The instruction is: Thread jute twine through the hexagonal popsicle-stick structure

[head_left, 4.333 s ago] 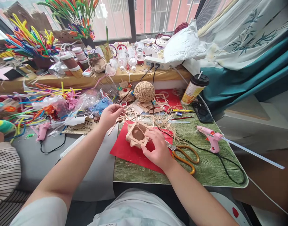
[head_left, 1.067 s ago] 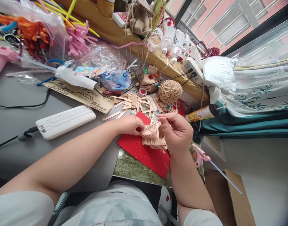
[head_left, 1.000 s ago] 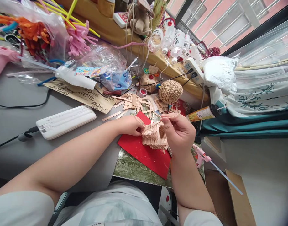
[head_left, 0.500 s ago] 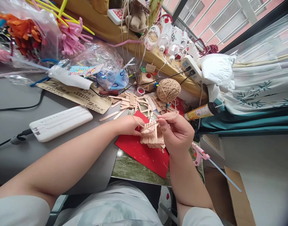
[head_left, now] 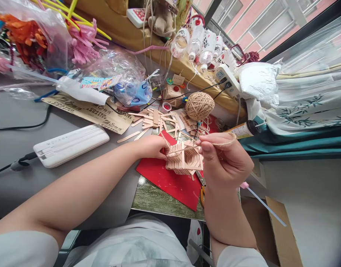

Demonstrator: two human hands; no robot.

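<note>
My left hand (head_left: pixel 155 147) grips the left end of a stacked craft-stick structure (head_left: pixel 183 160), its fingers curled and partly hidden. Pinched between the thumb and fingers of my right hand (head_left: pixel 226 161) is a strand of jute twine (head_left: pixel 222 144). The strand runs taut across the top of the stack toward my left hand, and a loose end loops over my right knuckles. Beneath the structure lies a red sheet (head_left: pixel 167 185). Scissors (head_left: pixel 202 196) with orange handles show partly beside my right wrist. Behind the structure sits a ball of twine (head_left: pixel 199 106).
Loose craft sticks (head_left: pixel 155 120) lie scattered behind my hands. A white power bank (head_left: pixel 71 145) and a sandpaper sheet (head_left: pixel 89 115) are on the left. A drink cup (head_left: pixel 244 129), a power strip (head_left: pixel 227 79) and a mostly hidden pink glue gun (head_left: pixel 244 185) are on the right.
My right hand has moved right, away from the structure, drawing the twine out longer. The scissors now show, and the hand covers most of the glue gun. My left hand stays nearly still.
</note>
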